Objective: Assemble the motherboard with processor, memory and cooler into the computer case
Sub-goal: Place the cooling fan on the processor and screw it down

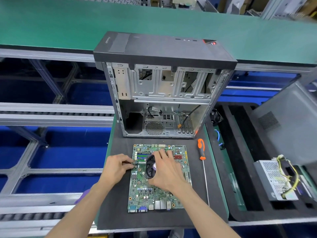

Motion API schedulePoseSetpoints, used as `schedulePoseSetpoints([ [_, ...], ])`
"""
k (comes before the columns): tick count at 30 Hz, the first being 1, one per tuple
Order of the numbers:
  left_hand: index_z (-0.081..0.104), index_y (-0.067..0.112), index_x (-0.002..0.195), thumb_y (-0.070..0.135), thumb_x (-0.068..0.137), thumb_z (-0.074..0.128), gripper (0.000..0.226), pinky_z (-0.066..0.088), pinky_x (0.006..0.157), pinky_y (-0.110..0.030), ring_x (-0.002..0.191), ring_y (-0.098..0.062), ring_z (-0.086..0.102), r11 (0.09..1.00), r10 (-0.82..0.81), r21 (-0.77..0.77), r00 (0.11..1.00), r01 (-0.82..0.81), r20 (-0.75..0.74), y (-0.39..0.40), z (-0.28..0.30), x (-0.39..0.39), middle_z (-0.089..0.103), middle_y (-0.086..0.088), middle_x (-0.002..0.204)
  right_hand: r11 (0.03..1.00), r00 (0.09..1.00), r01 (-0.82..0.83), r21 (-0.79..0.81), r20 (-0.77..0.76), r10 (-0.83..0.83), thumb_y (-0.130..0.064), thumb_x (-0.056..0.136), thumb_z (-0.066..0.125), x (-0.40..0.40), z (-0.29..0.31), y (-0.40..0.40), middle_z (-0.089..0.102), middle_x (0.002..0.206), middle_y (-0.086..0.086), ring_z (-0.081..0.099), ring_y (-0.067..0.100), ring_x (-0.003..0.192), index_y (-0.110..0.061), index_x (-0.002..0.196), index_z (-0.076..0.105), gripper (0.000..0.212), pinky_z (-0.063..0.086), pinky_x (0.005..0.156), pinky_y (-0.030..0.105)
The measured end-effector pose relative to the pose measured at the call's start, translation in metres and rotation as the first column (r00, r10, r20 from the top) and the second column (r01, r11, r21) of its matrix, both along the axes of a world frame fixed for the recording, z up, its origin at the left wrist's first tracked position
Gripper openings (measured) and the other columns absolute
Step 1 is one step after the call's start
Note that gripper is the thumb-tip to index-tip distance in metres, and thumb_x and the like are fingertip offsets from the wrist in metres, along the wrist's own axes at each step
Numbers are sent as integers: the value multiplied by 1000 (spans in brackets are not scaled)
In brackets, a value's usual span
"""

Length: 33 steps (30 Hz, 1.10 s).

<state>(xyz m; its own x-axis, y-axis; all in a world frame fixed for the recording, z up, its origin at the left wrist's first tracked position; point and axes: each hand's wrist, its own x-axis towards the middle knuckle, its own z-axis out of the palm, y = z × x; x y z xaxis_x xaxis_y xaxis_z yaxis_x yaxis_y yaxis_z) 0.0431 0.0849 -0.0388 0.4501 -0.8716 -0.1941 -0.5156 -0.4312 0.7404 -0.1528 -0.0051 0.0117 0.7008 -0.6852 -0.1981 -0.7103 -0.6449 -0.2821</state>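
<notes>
A green motherboard [151, 191] lies flat on the dark foam mat [116, 203] in front of me. A black fan cooler [150, 166] sits on the board near its middle. My right hand [167, 170] grips the cooler from the right, fingers curled over its far edge. My left hand [118, 164] pinches a small cable connector at the board's left edge. Green memory sticks [143, 154] show in their slots beyond the cooler. The open computer case [161, 86] stands behind the board, its inside empty apart from loose cables.
An orange-handled screwdriver [202, 156] lies on the mat to the right of the board. A metal power supply [276, 180] with yellow wires sits in the black tray at the right. A grey side panel [289, 122] leans behind it. A green conveyor [51, 23] runs across the back.
</notes>
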Motion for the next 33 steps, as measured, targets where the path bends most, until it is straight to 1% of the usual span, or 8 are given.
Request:
schedulePoseSetpoints([
  [5,80,20,80,12,74,86,12,40,62,-1,71,12,62,999,28,35,1000,-29,7,-1,-2,-1,69,18,70,999,999,-38,-30,4,38,-51,62,79,5,3,2,42,121,-4,37,21,112,-24,124,40,78,53,68,40],
  [9,72,31,67,9,71,88,27,42,61,-5,65,5,64,999,31,21,999,-31,-41,1,-3,1,68,20,63,997,998,-61,-52,32,63,-51,64,77,9,3,1,43,120,-4,38,22,110,-25,123,41,74,52,68,39],
  [11,69,33,63,8,71,87,31,42,60,-6,64,3,63,1000,22,10,999,-22,-42,1,-4,2,67,21,62,996,996,-69,-58,44,72,-51,63,77,10,2,1,44,118,-5,38,21,109,-26,123,40,74,48,65,36],
  [13,69,30,62,8,71,87,30,42,60,-8,63,2,62,1000,19,-1,999,-20,-44,1,-4,3,67,18,61,996,996,-69,-61,53,73,-51,64,75,12,1,1,44,118,-5,38,21,109,-27,124,40,74,46,64,37],
  [17,72,24,63,8,72,86,23,41,59,-11,63,0,60,1000,17,-10,998,-17,-58,3,-5,4,67,15,61,997,996,-64,-52,61,68,-51,64,75,13,2,-1,44,120,-5,38,21,110,-27,125,38,76,49,67,39],
  [21,73,20,64,8,73,85,19,40,59,-11,64,2,58,1000,16,-16,998,-17,-55,3,-5,4,67,17,62,996,995,-71,-52,62,74,-52,63,76,12,3,-1,45,121,-5,37,21,112,-26,128,38,80,49,69,38],
  [28,71,22,62,9,73,86,22,39,58,-12,66,2,58,1000,5,-7,999,-5,-47,3,-7,4,67,18,63,996,995,-75,-50,56,77,-52,61,79,9,3,-1,44,121,-5,38,20,111,-26,127,38,82,49,69,39],
  [33,63,31,56,13,73,86,34,38,56,-14,63,2,54,999,-35,12,999,35,13,1,-5,3,62,21,57,995,995,-82,-60,44,85,-52,61,79,10,2,-1,43,120,-4,38,22,110,-25,126,39,81,50,68,39],
])
